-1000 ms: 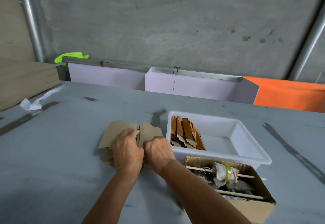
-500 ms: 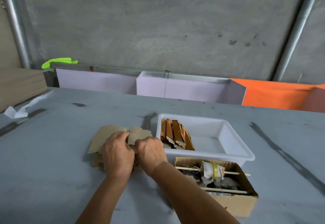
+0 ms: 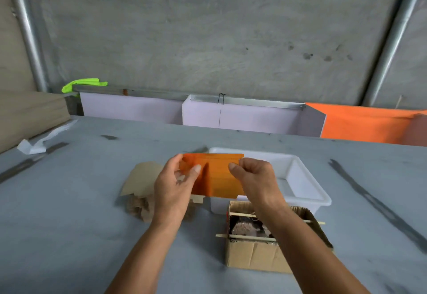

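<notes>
One orange sheet (image 3: 215, 176), held upright over the near-left corner of the white tray (image 3: 305, 173). Left hand (image 3: 172, 192) pinches its left edge, right hand (image 3: 256, 178) its right edge. Brown card pieces (image 3: 141, 178) lie left of the tray.

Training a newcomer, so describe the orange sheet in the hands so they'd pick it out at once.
Over the grey table, at the white tray's left end, the left hand and right hand pinch the side edges of the orange sheet. It is the only orange rectangle nearby: the card pieces below are dull brown, and the orange panel stands behind the table.
</notes>
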{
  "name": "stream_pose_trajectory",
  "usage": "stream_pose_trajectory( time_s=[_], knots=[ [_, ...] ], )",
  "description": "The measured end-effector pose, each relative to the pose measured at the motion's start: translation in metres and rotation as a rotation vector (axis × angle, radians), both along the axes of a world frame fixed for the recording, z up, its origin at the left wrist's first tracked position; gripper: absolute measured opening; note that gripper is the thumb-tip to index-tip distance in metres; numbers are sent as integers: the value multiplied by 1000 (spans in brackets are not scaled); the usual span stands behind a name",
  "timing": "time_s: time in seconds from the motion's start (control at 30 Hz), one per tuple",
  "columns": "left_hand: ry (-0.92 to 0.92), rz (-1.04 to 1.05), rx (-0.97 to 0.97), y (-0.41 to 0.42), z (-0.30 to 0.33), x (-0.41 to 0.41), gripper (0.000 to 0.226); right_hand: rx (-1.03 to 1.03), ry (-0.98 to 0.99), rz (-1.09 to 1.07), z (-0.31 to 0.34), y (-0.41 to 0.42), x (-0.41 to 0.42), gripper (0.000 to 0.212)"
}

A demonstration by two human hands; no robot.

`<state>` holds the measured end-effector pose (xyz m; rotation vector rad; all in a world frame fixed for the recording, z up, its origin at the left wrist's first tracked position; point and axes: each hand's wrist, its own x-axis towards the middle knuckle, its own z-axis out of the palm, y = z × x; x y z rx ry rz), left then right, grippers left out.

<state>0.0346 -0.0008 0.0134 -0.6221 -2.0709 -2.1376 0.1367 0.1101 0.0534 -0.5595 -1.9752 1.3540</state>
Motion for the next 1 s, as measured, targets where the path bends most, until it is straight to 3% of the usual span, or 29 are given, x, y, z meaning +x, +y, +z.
stream_pose_trajectory(
  time_s=[0.2, 0.4, 0.53, 0.67, 0.8, 0.87, 1.0],
  knots=[
    [-375, -271, 128, 4, -13, 36, 27, -404, -115, 45, -25, 15, 71, 30],
    [-382, -450, 12, -1, -20, 67, 18, -449, -41, 29, -45, 25, 120, 13],
    [-308, -515, -86, -4, -23, 81, 15, -412, 19, 25, -55, 26, 139, 14],
    [29, -522, -216, -12, -32, 94, 19, -186, 61, 10, -69, 24, 154, 23],
    [673, -373, -359, -25, -57, 104, 10, 451, 13, -86, -95, 17, 173, 29],
    [897, -382, -487, -32, -72, 111, 7, 753, -21, -63, -112, 16, 182, 22],
    [1071, -475, -671, -43, -89, 121, 14, 1012, -189, 18, -133, 15, 192, 13]
  ],
)
